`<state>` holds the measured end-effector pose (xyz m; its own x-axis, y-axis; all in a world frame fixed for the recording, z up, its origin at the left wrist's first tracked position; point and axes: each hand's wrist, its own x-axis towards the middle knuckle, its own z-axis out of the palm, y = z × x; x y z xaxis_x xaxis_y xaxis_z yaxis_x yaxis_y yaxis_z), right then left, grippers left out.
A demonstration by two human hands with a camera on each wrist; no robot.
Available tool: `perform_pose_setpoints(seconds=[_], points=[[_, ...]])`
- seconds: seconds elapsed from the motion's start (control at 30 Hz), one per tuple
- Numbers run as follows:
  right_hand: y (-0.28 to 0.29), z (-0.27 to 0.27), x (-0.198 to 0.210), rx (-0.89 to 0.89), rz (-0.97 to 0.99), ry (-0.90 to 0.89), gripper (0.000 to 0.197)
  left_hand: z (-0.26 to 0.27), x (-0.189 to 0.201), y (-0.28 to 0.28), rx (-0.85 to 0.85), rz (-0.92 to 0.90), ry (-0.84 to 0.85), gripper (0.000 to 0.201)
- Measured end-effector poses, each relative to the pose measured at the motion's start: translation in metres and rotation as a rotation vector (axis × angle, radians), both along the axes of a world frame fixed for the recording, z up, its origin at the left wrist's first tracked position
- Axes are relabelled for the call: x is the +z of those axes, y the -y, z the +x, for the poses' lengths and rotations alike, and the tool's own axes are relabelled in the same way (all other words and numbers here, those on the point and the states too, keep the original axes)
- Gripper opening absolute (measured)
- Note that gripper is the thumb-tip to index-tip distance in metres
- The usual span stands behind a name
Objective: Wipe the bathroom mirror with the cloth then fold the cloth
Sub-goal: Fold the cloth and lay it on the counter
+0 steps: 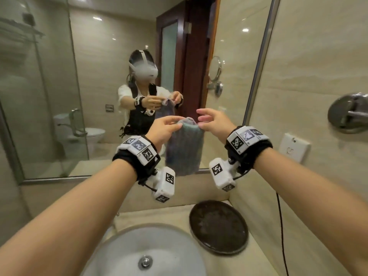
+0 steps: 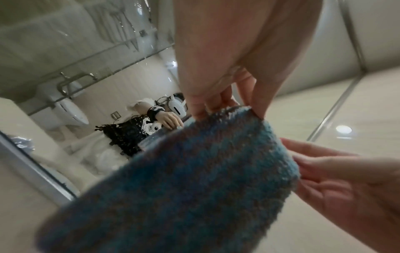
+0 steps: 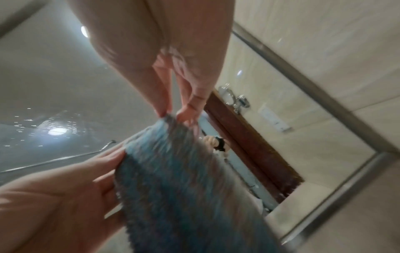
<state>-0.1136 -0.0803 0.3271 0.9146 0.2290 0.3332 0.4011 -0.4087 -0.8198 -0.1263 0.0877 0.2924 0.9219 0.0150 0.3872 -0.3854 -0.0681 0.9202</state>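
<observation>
My left hand [image 1: 162, 129] and right hand [image 1: 212, 121] each pinch a top corner of the blue-grey cloth [image 1: 184, 148], so its long axis hangs straight down between them.

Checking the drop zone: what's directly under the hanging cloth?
The cloth, pinched at its top corners by the left hand and right hand, hangs before the mirror. Below: counter, sink rim, dark tray. Mirror behind it is covered.

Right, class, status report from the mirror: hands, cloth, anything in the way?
Left hand and right hand each pinch a top corner of the cloth. Cloth hangs doubled in front of the mirror, not touching it. Nothing in the way.
</observation>
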Motion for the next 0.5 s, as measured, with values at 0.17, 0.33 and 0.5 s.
perform_pose_setpoints(seconds=[0.17, 0.33, 0.5], points=[[0.022, -0.047, -0.029, -0.067, -0.187, -0.206, 0.038, -0.029, -0.027, 0.011, -0.038, 0.016, 0.006, 0.019], [0.03, -0.085, -0.063, 0.055, -0.189, -0.351, 0.027, -0.057, -0.044, 0.027, -0.139, 0.0, -0.057, 0.026], [0.043, -0.104, -0.076, 0.029, -0.062, -0.318, 0.015, -0.071, -0.053, 0.038, -0.095, 0.006, -0.115, 0.02]])
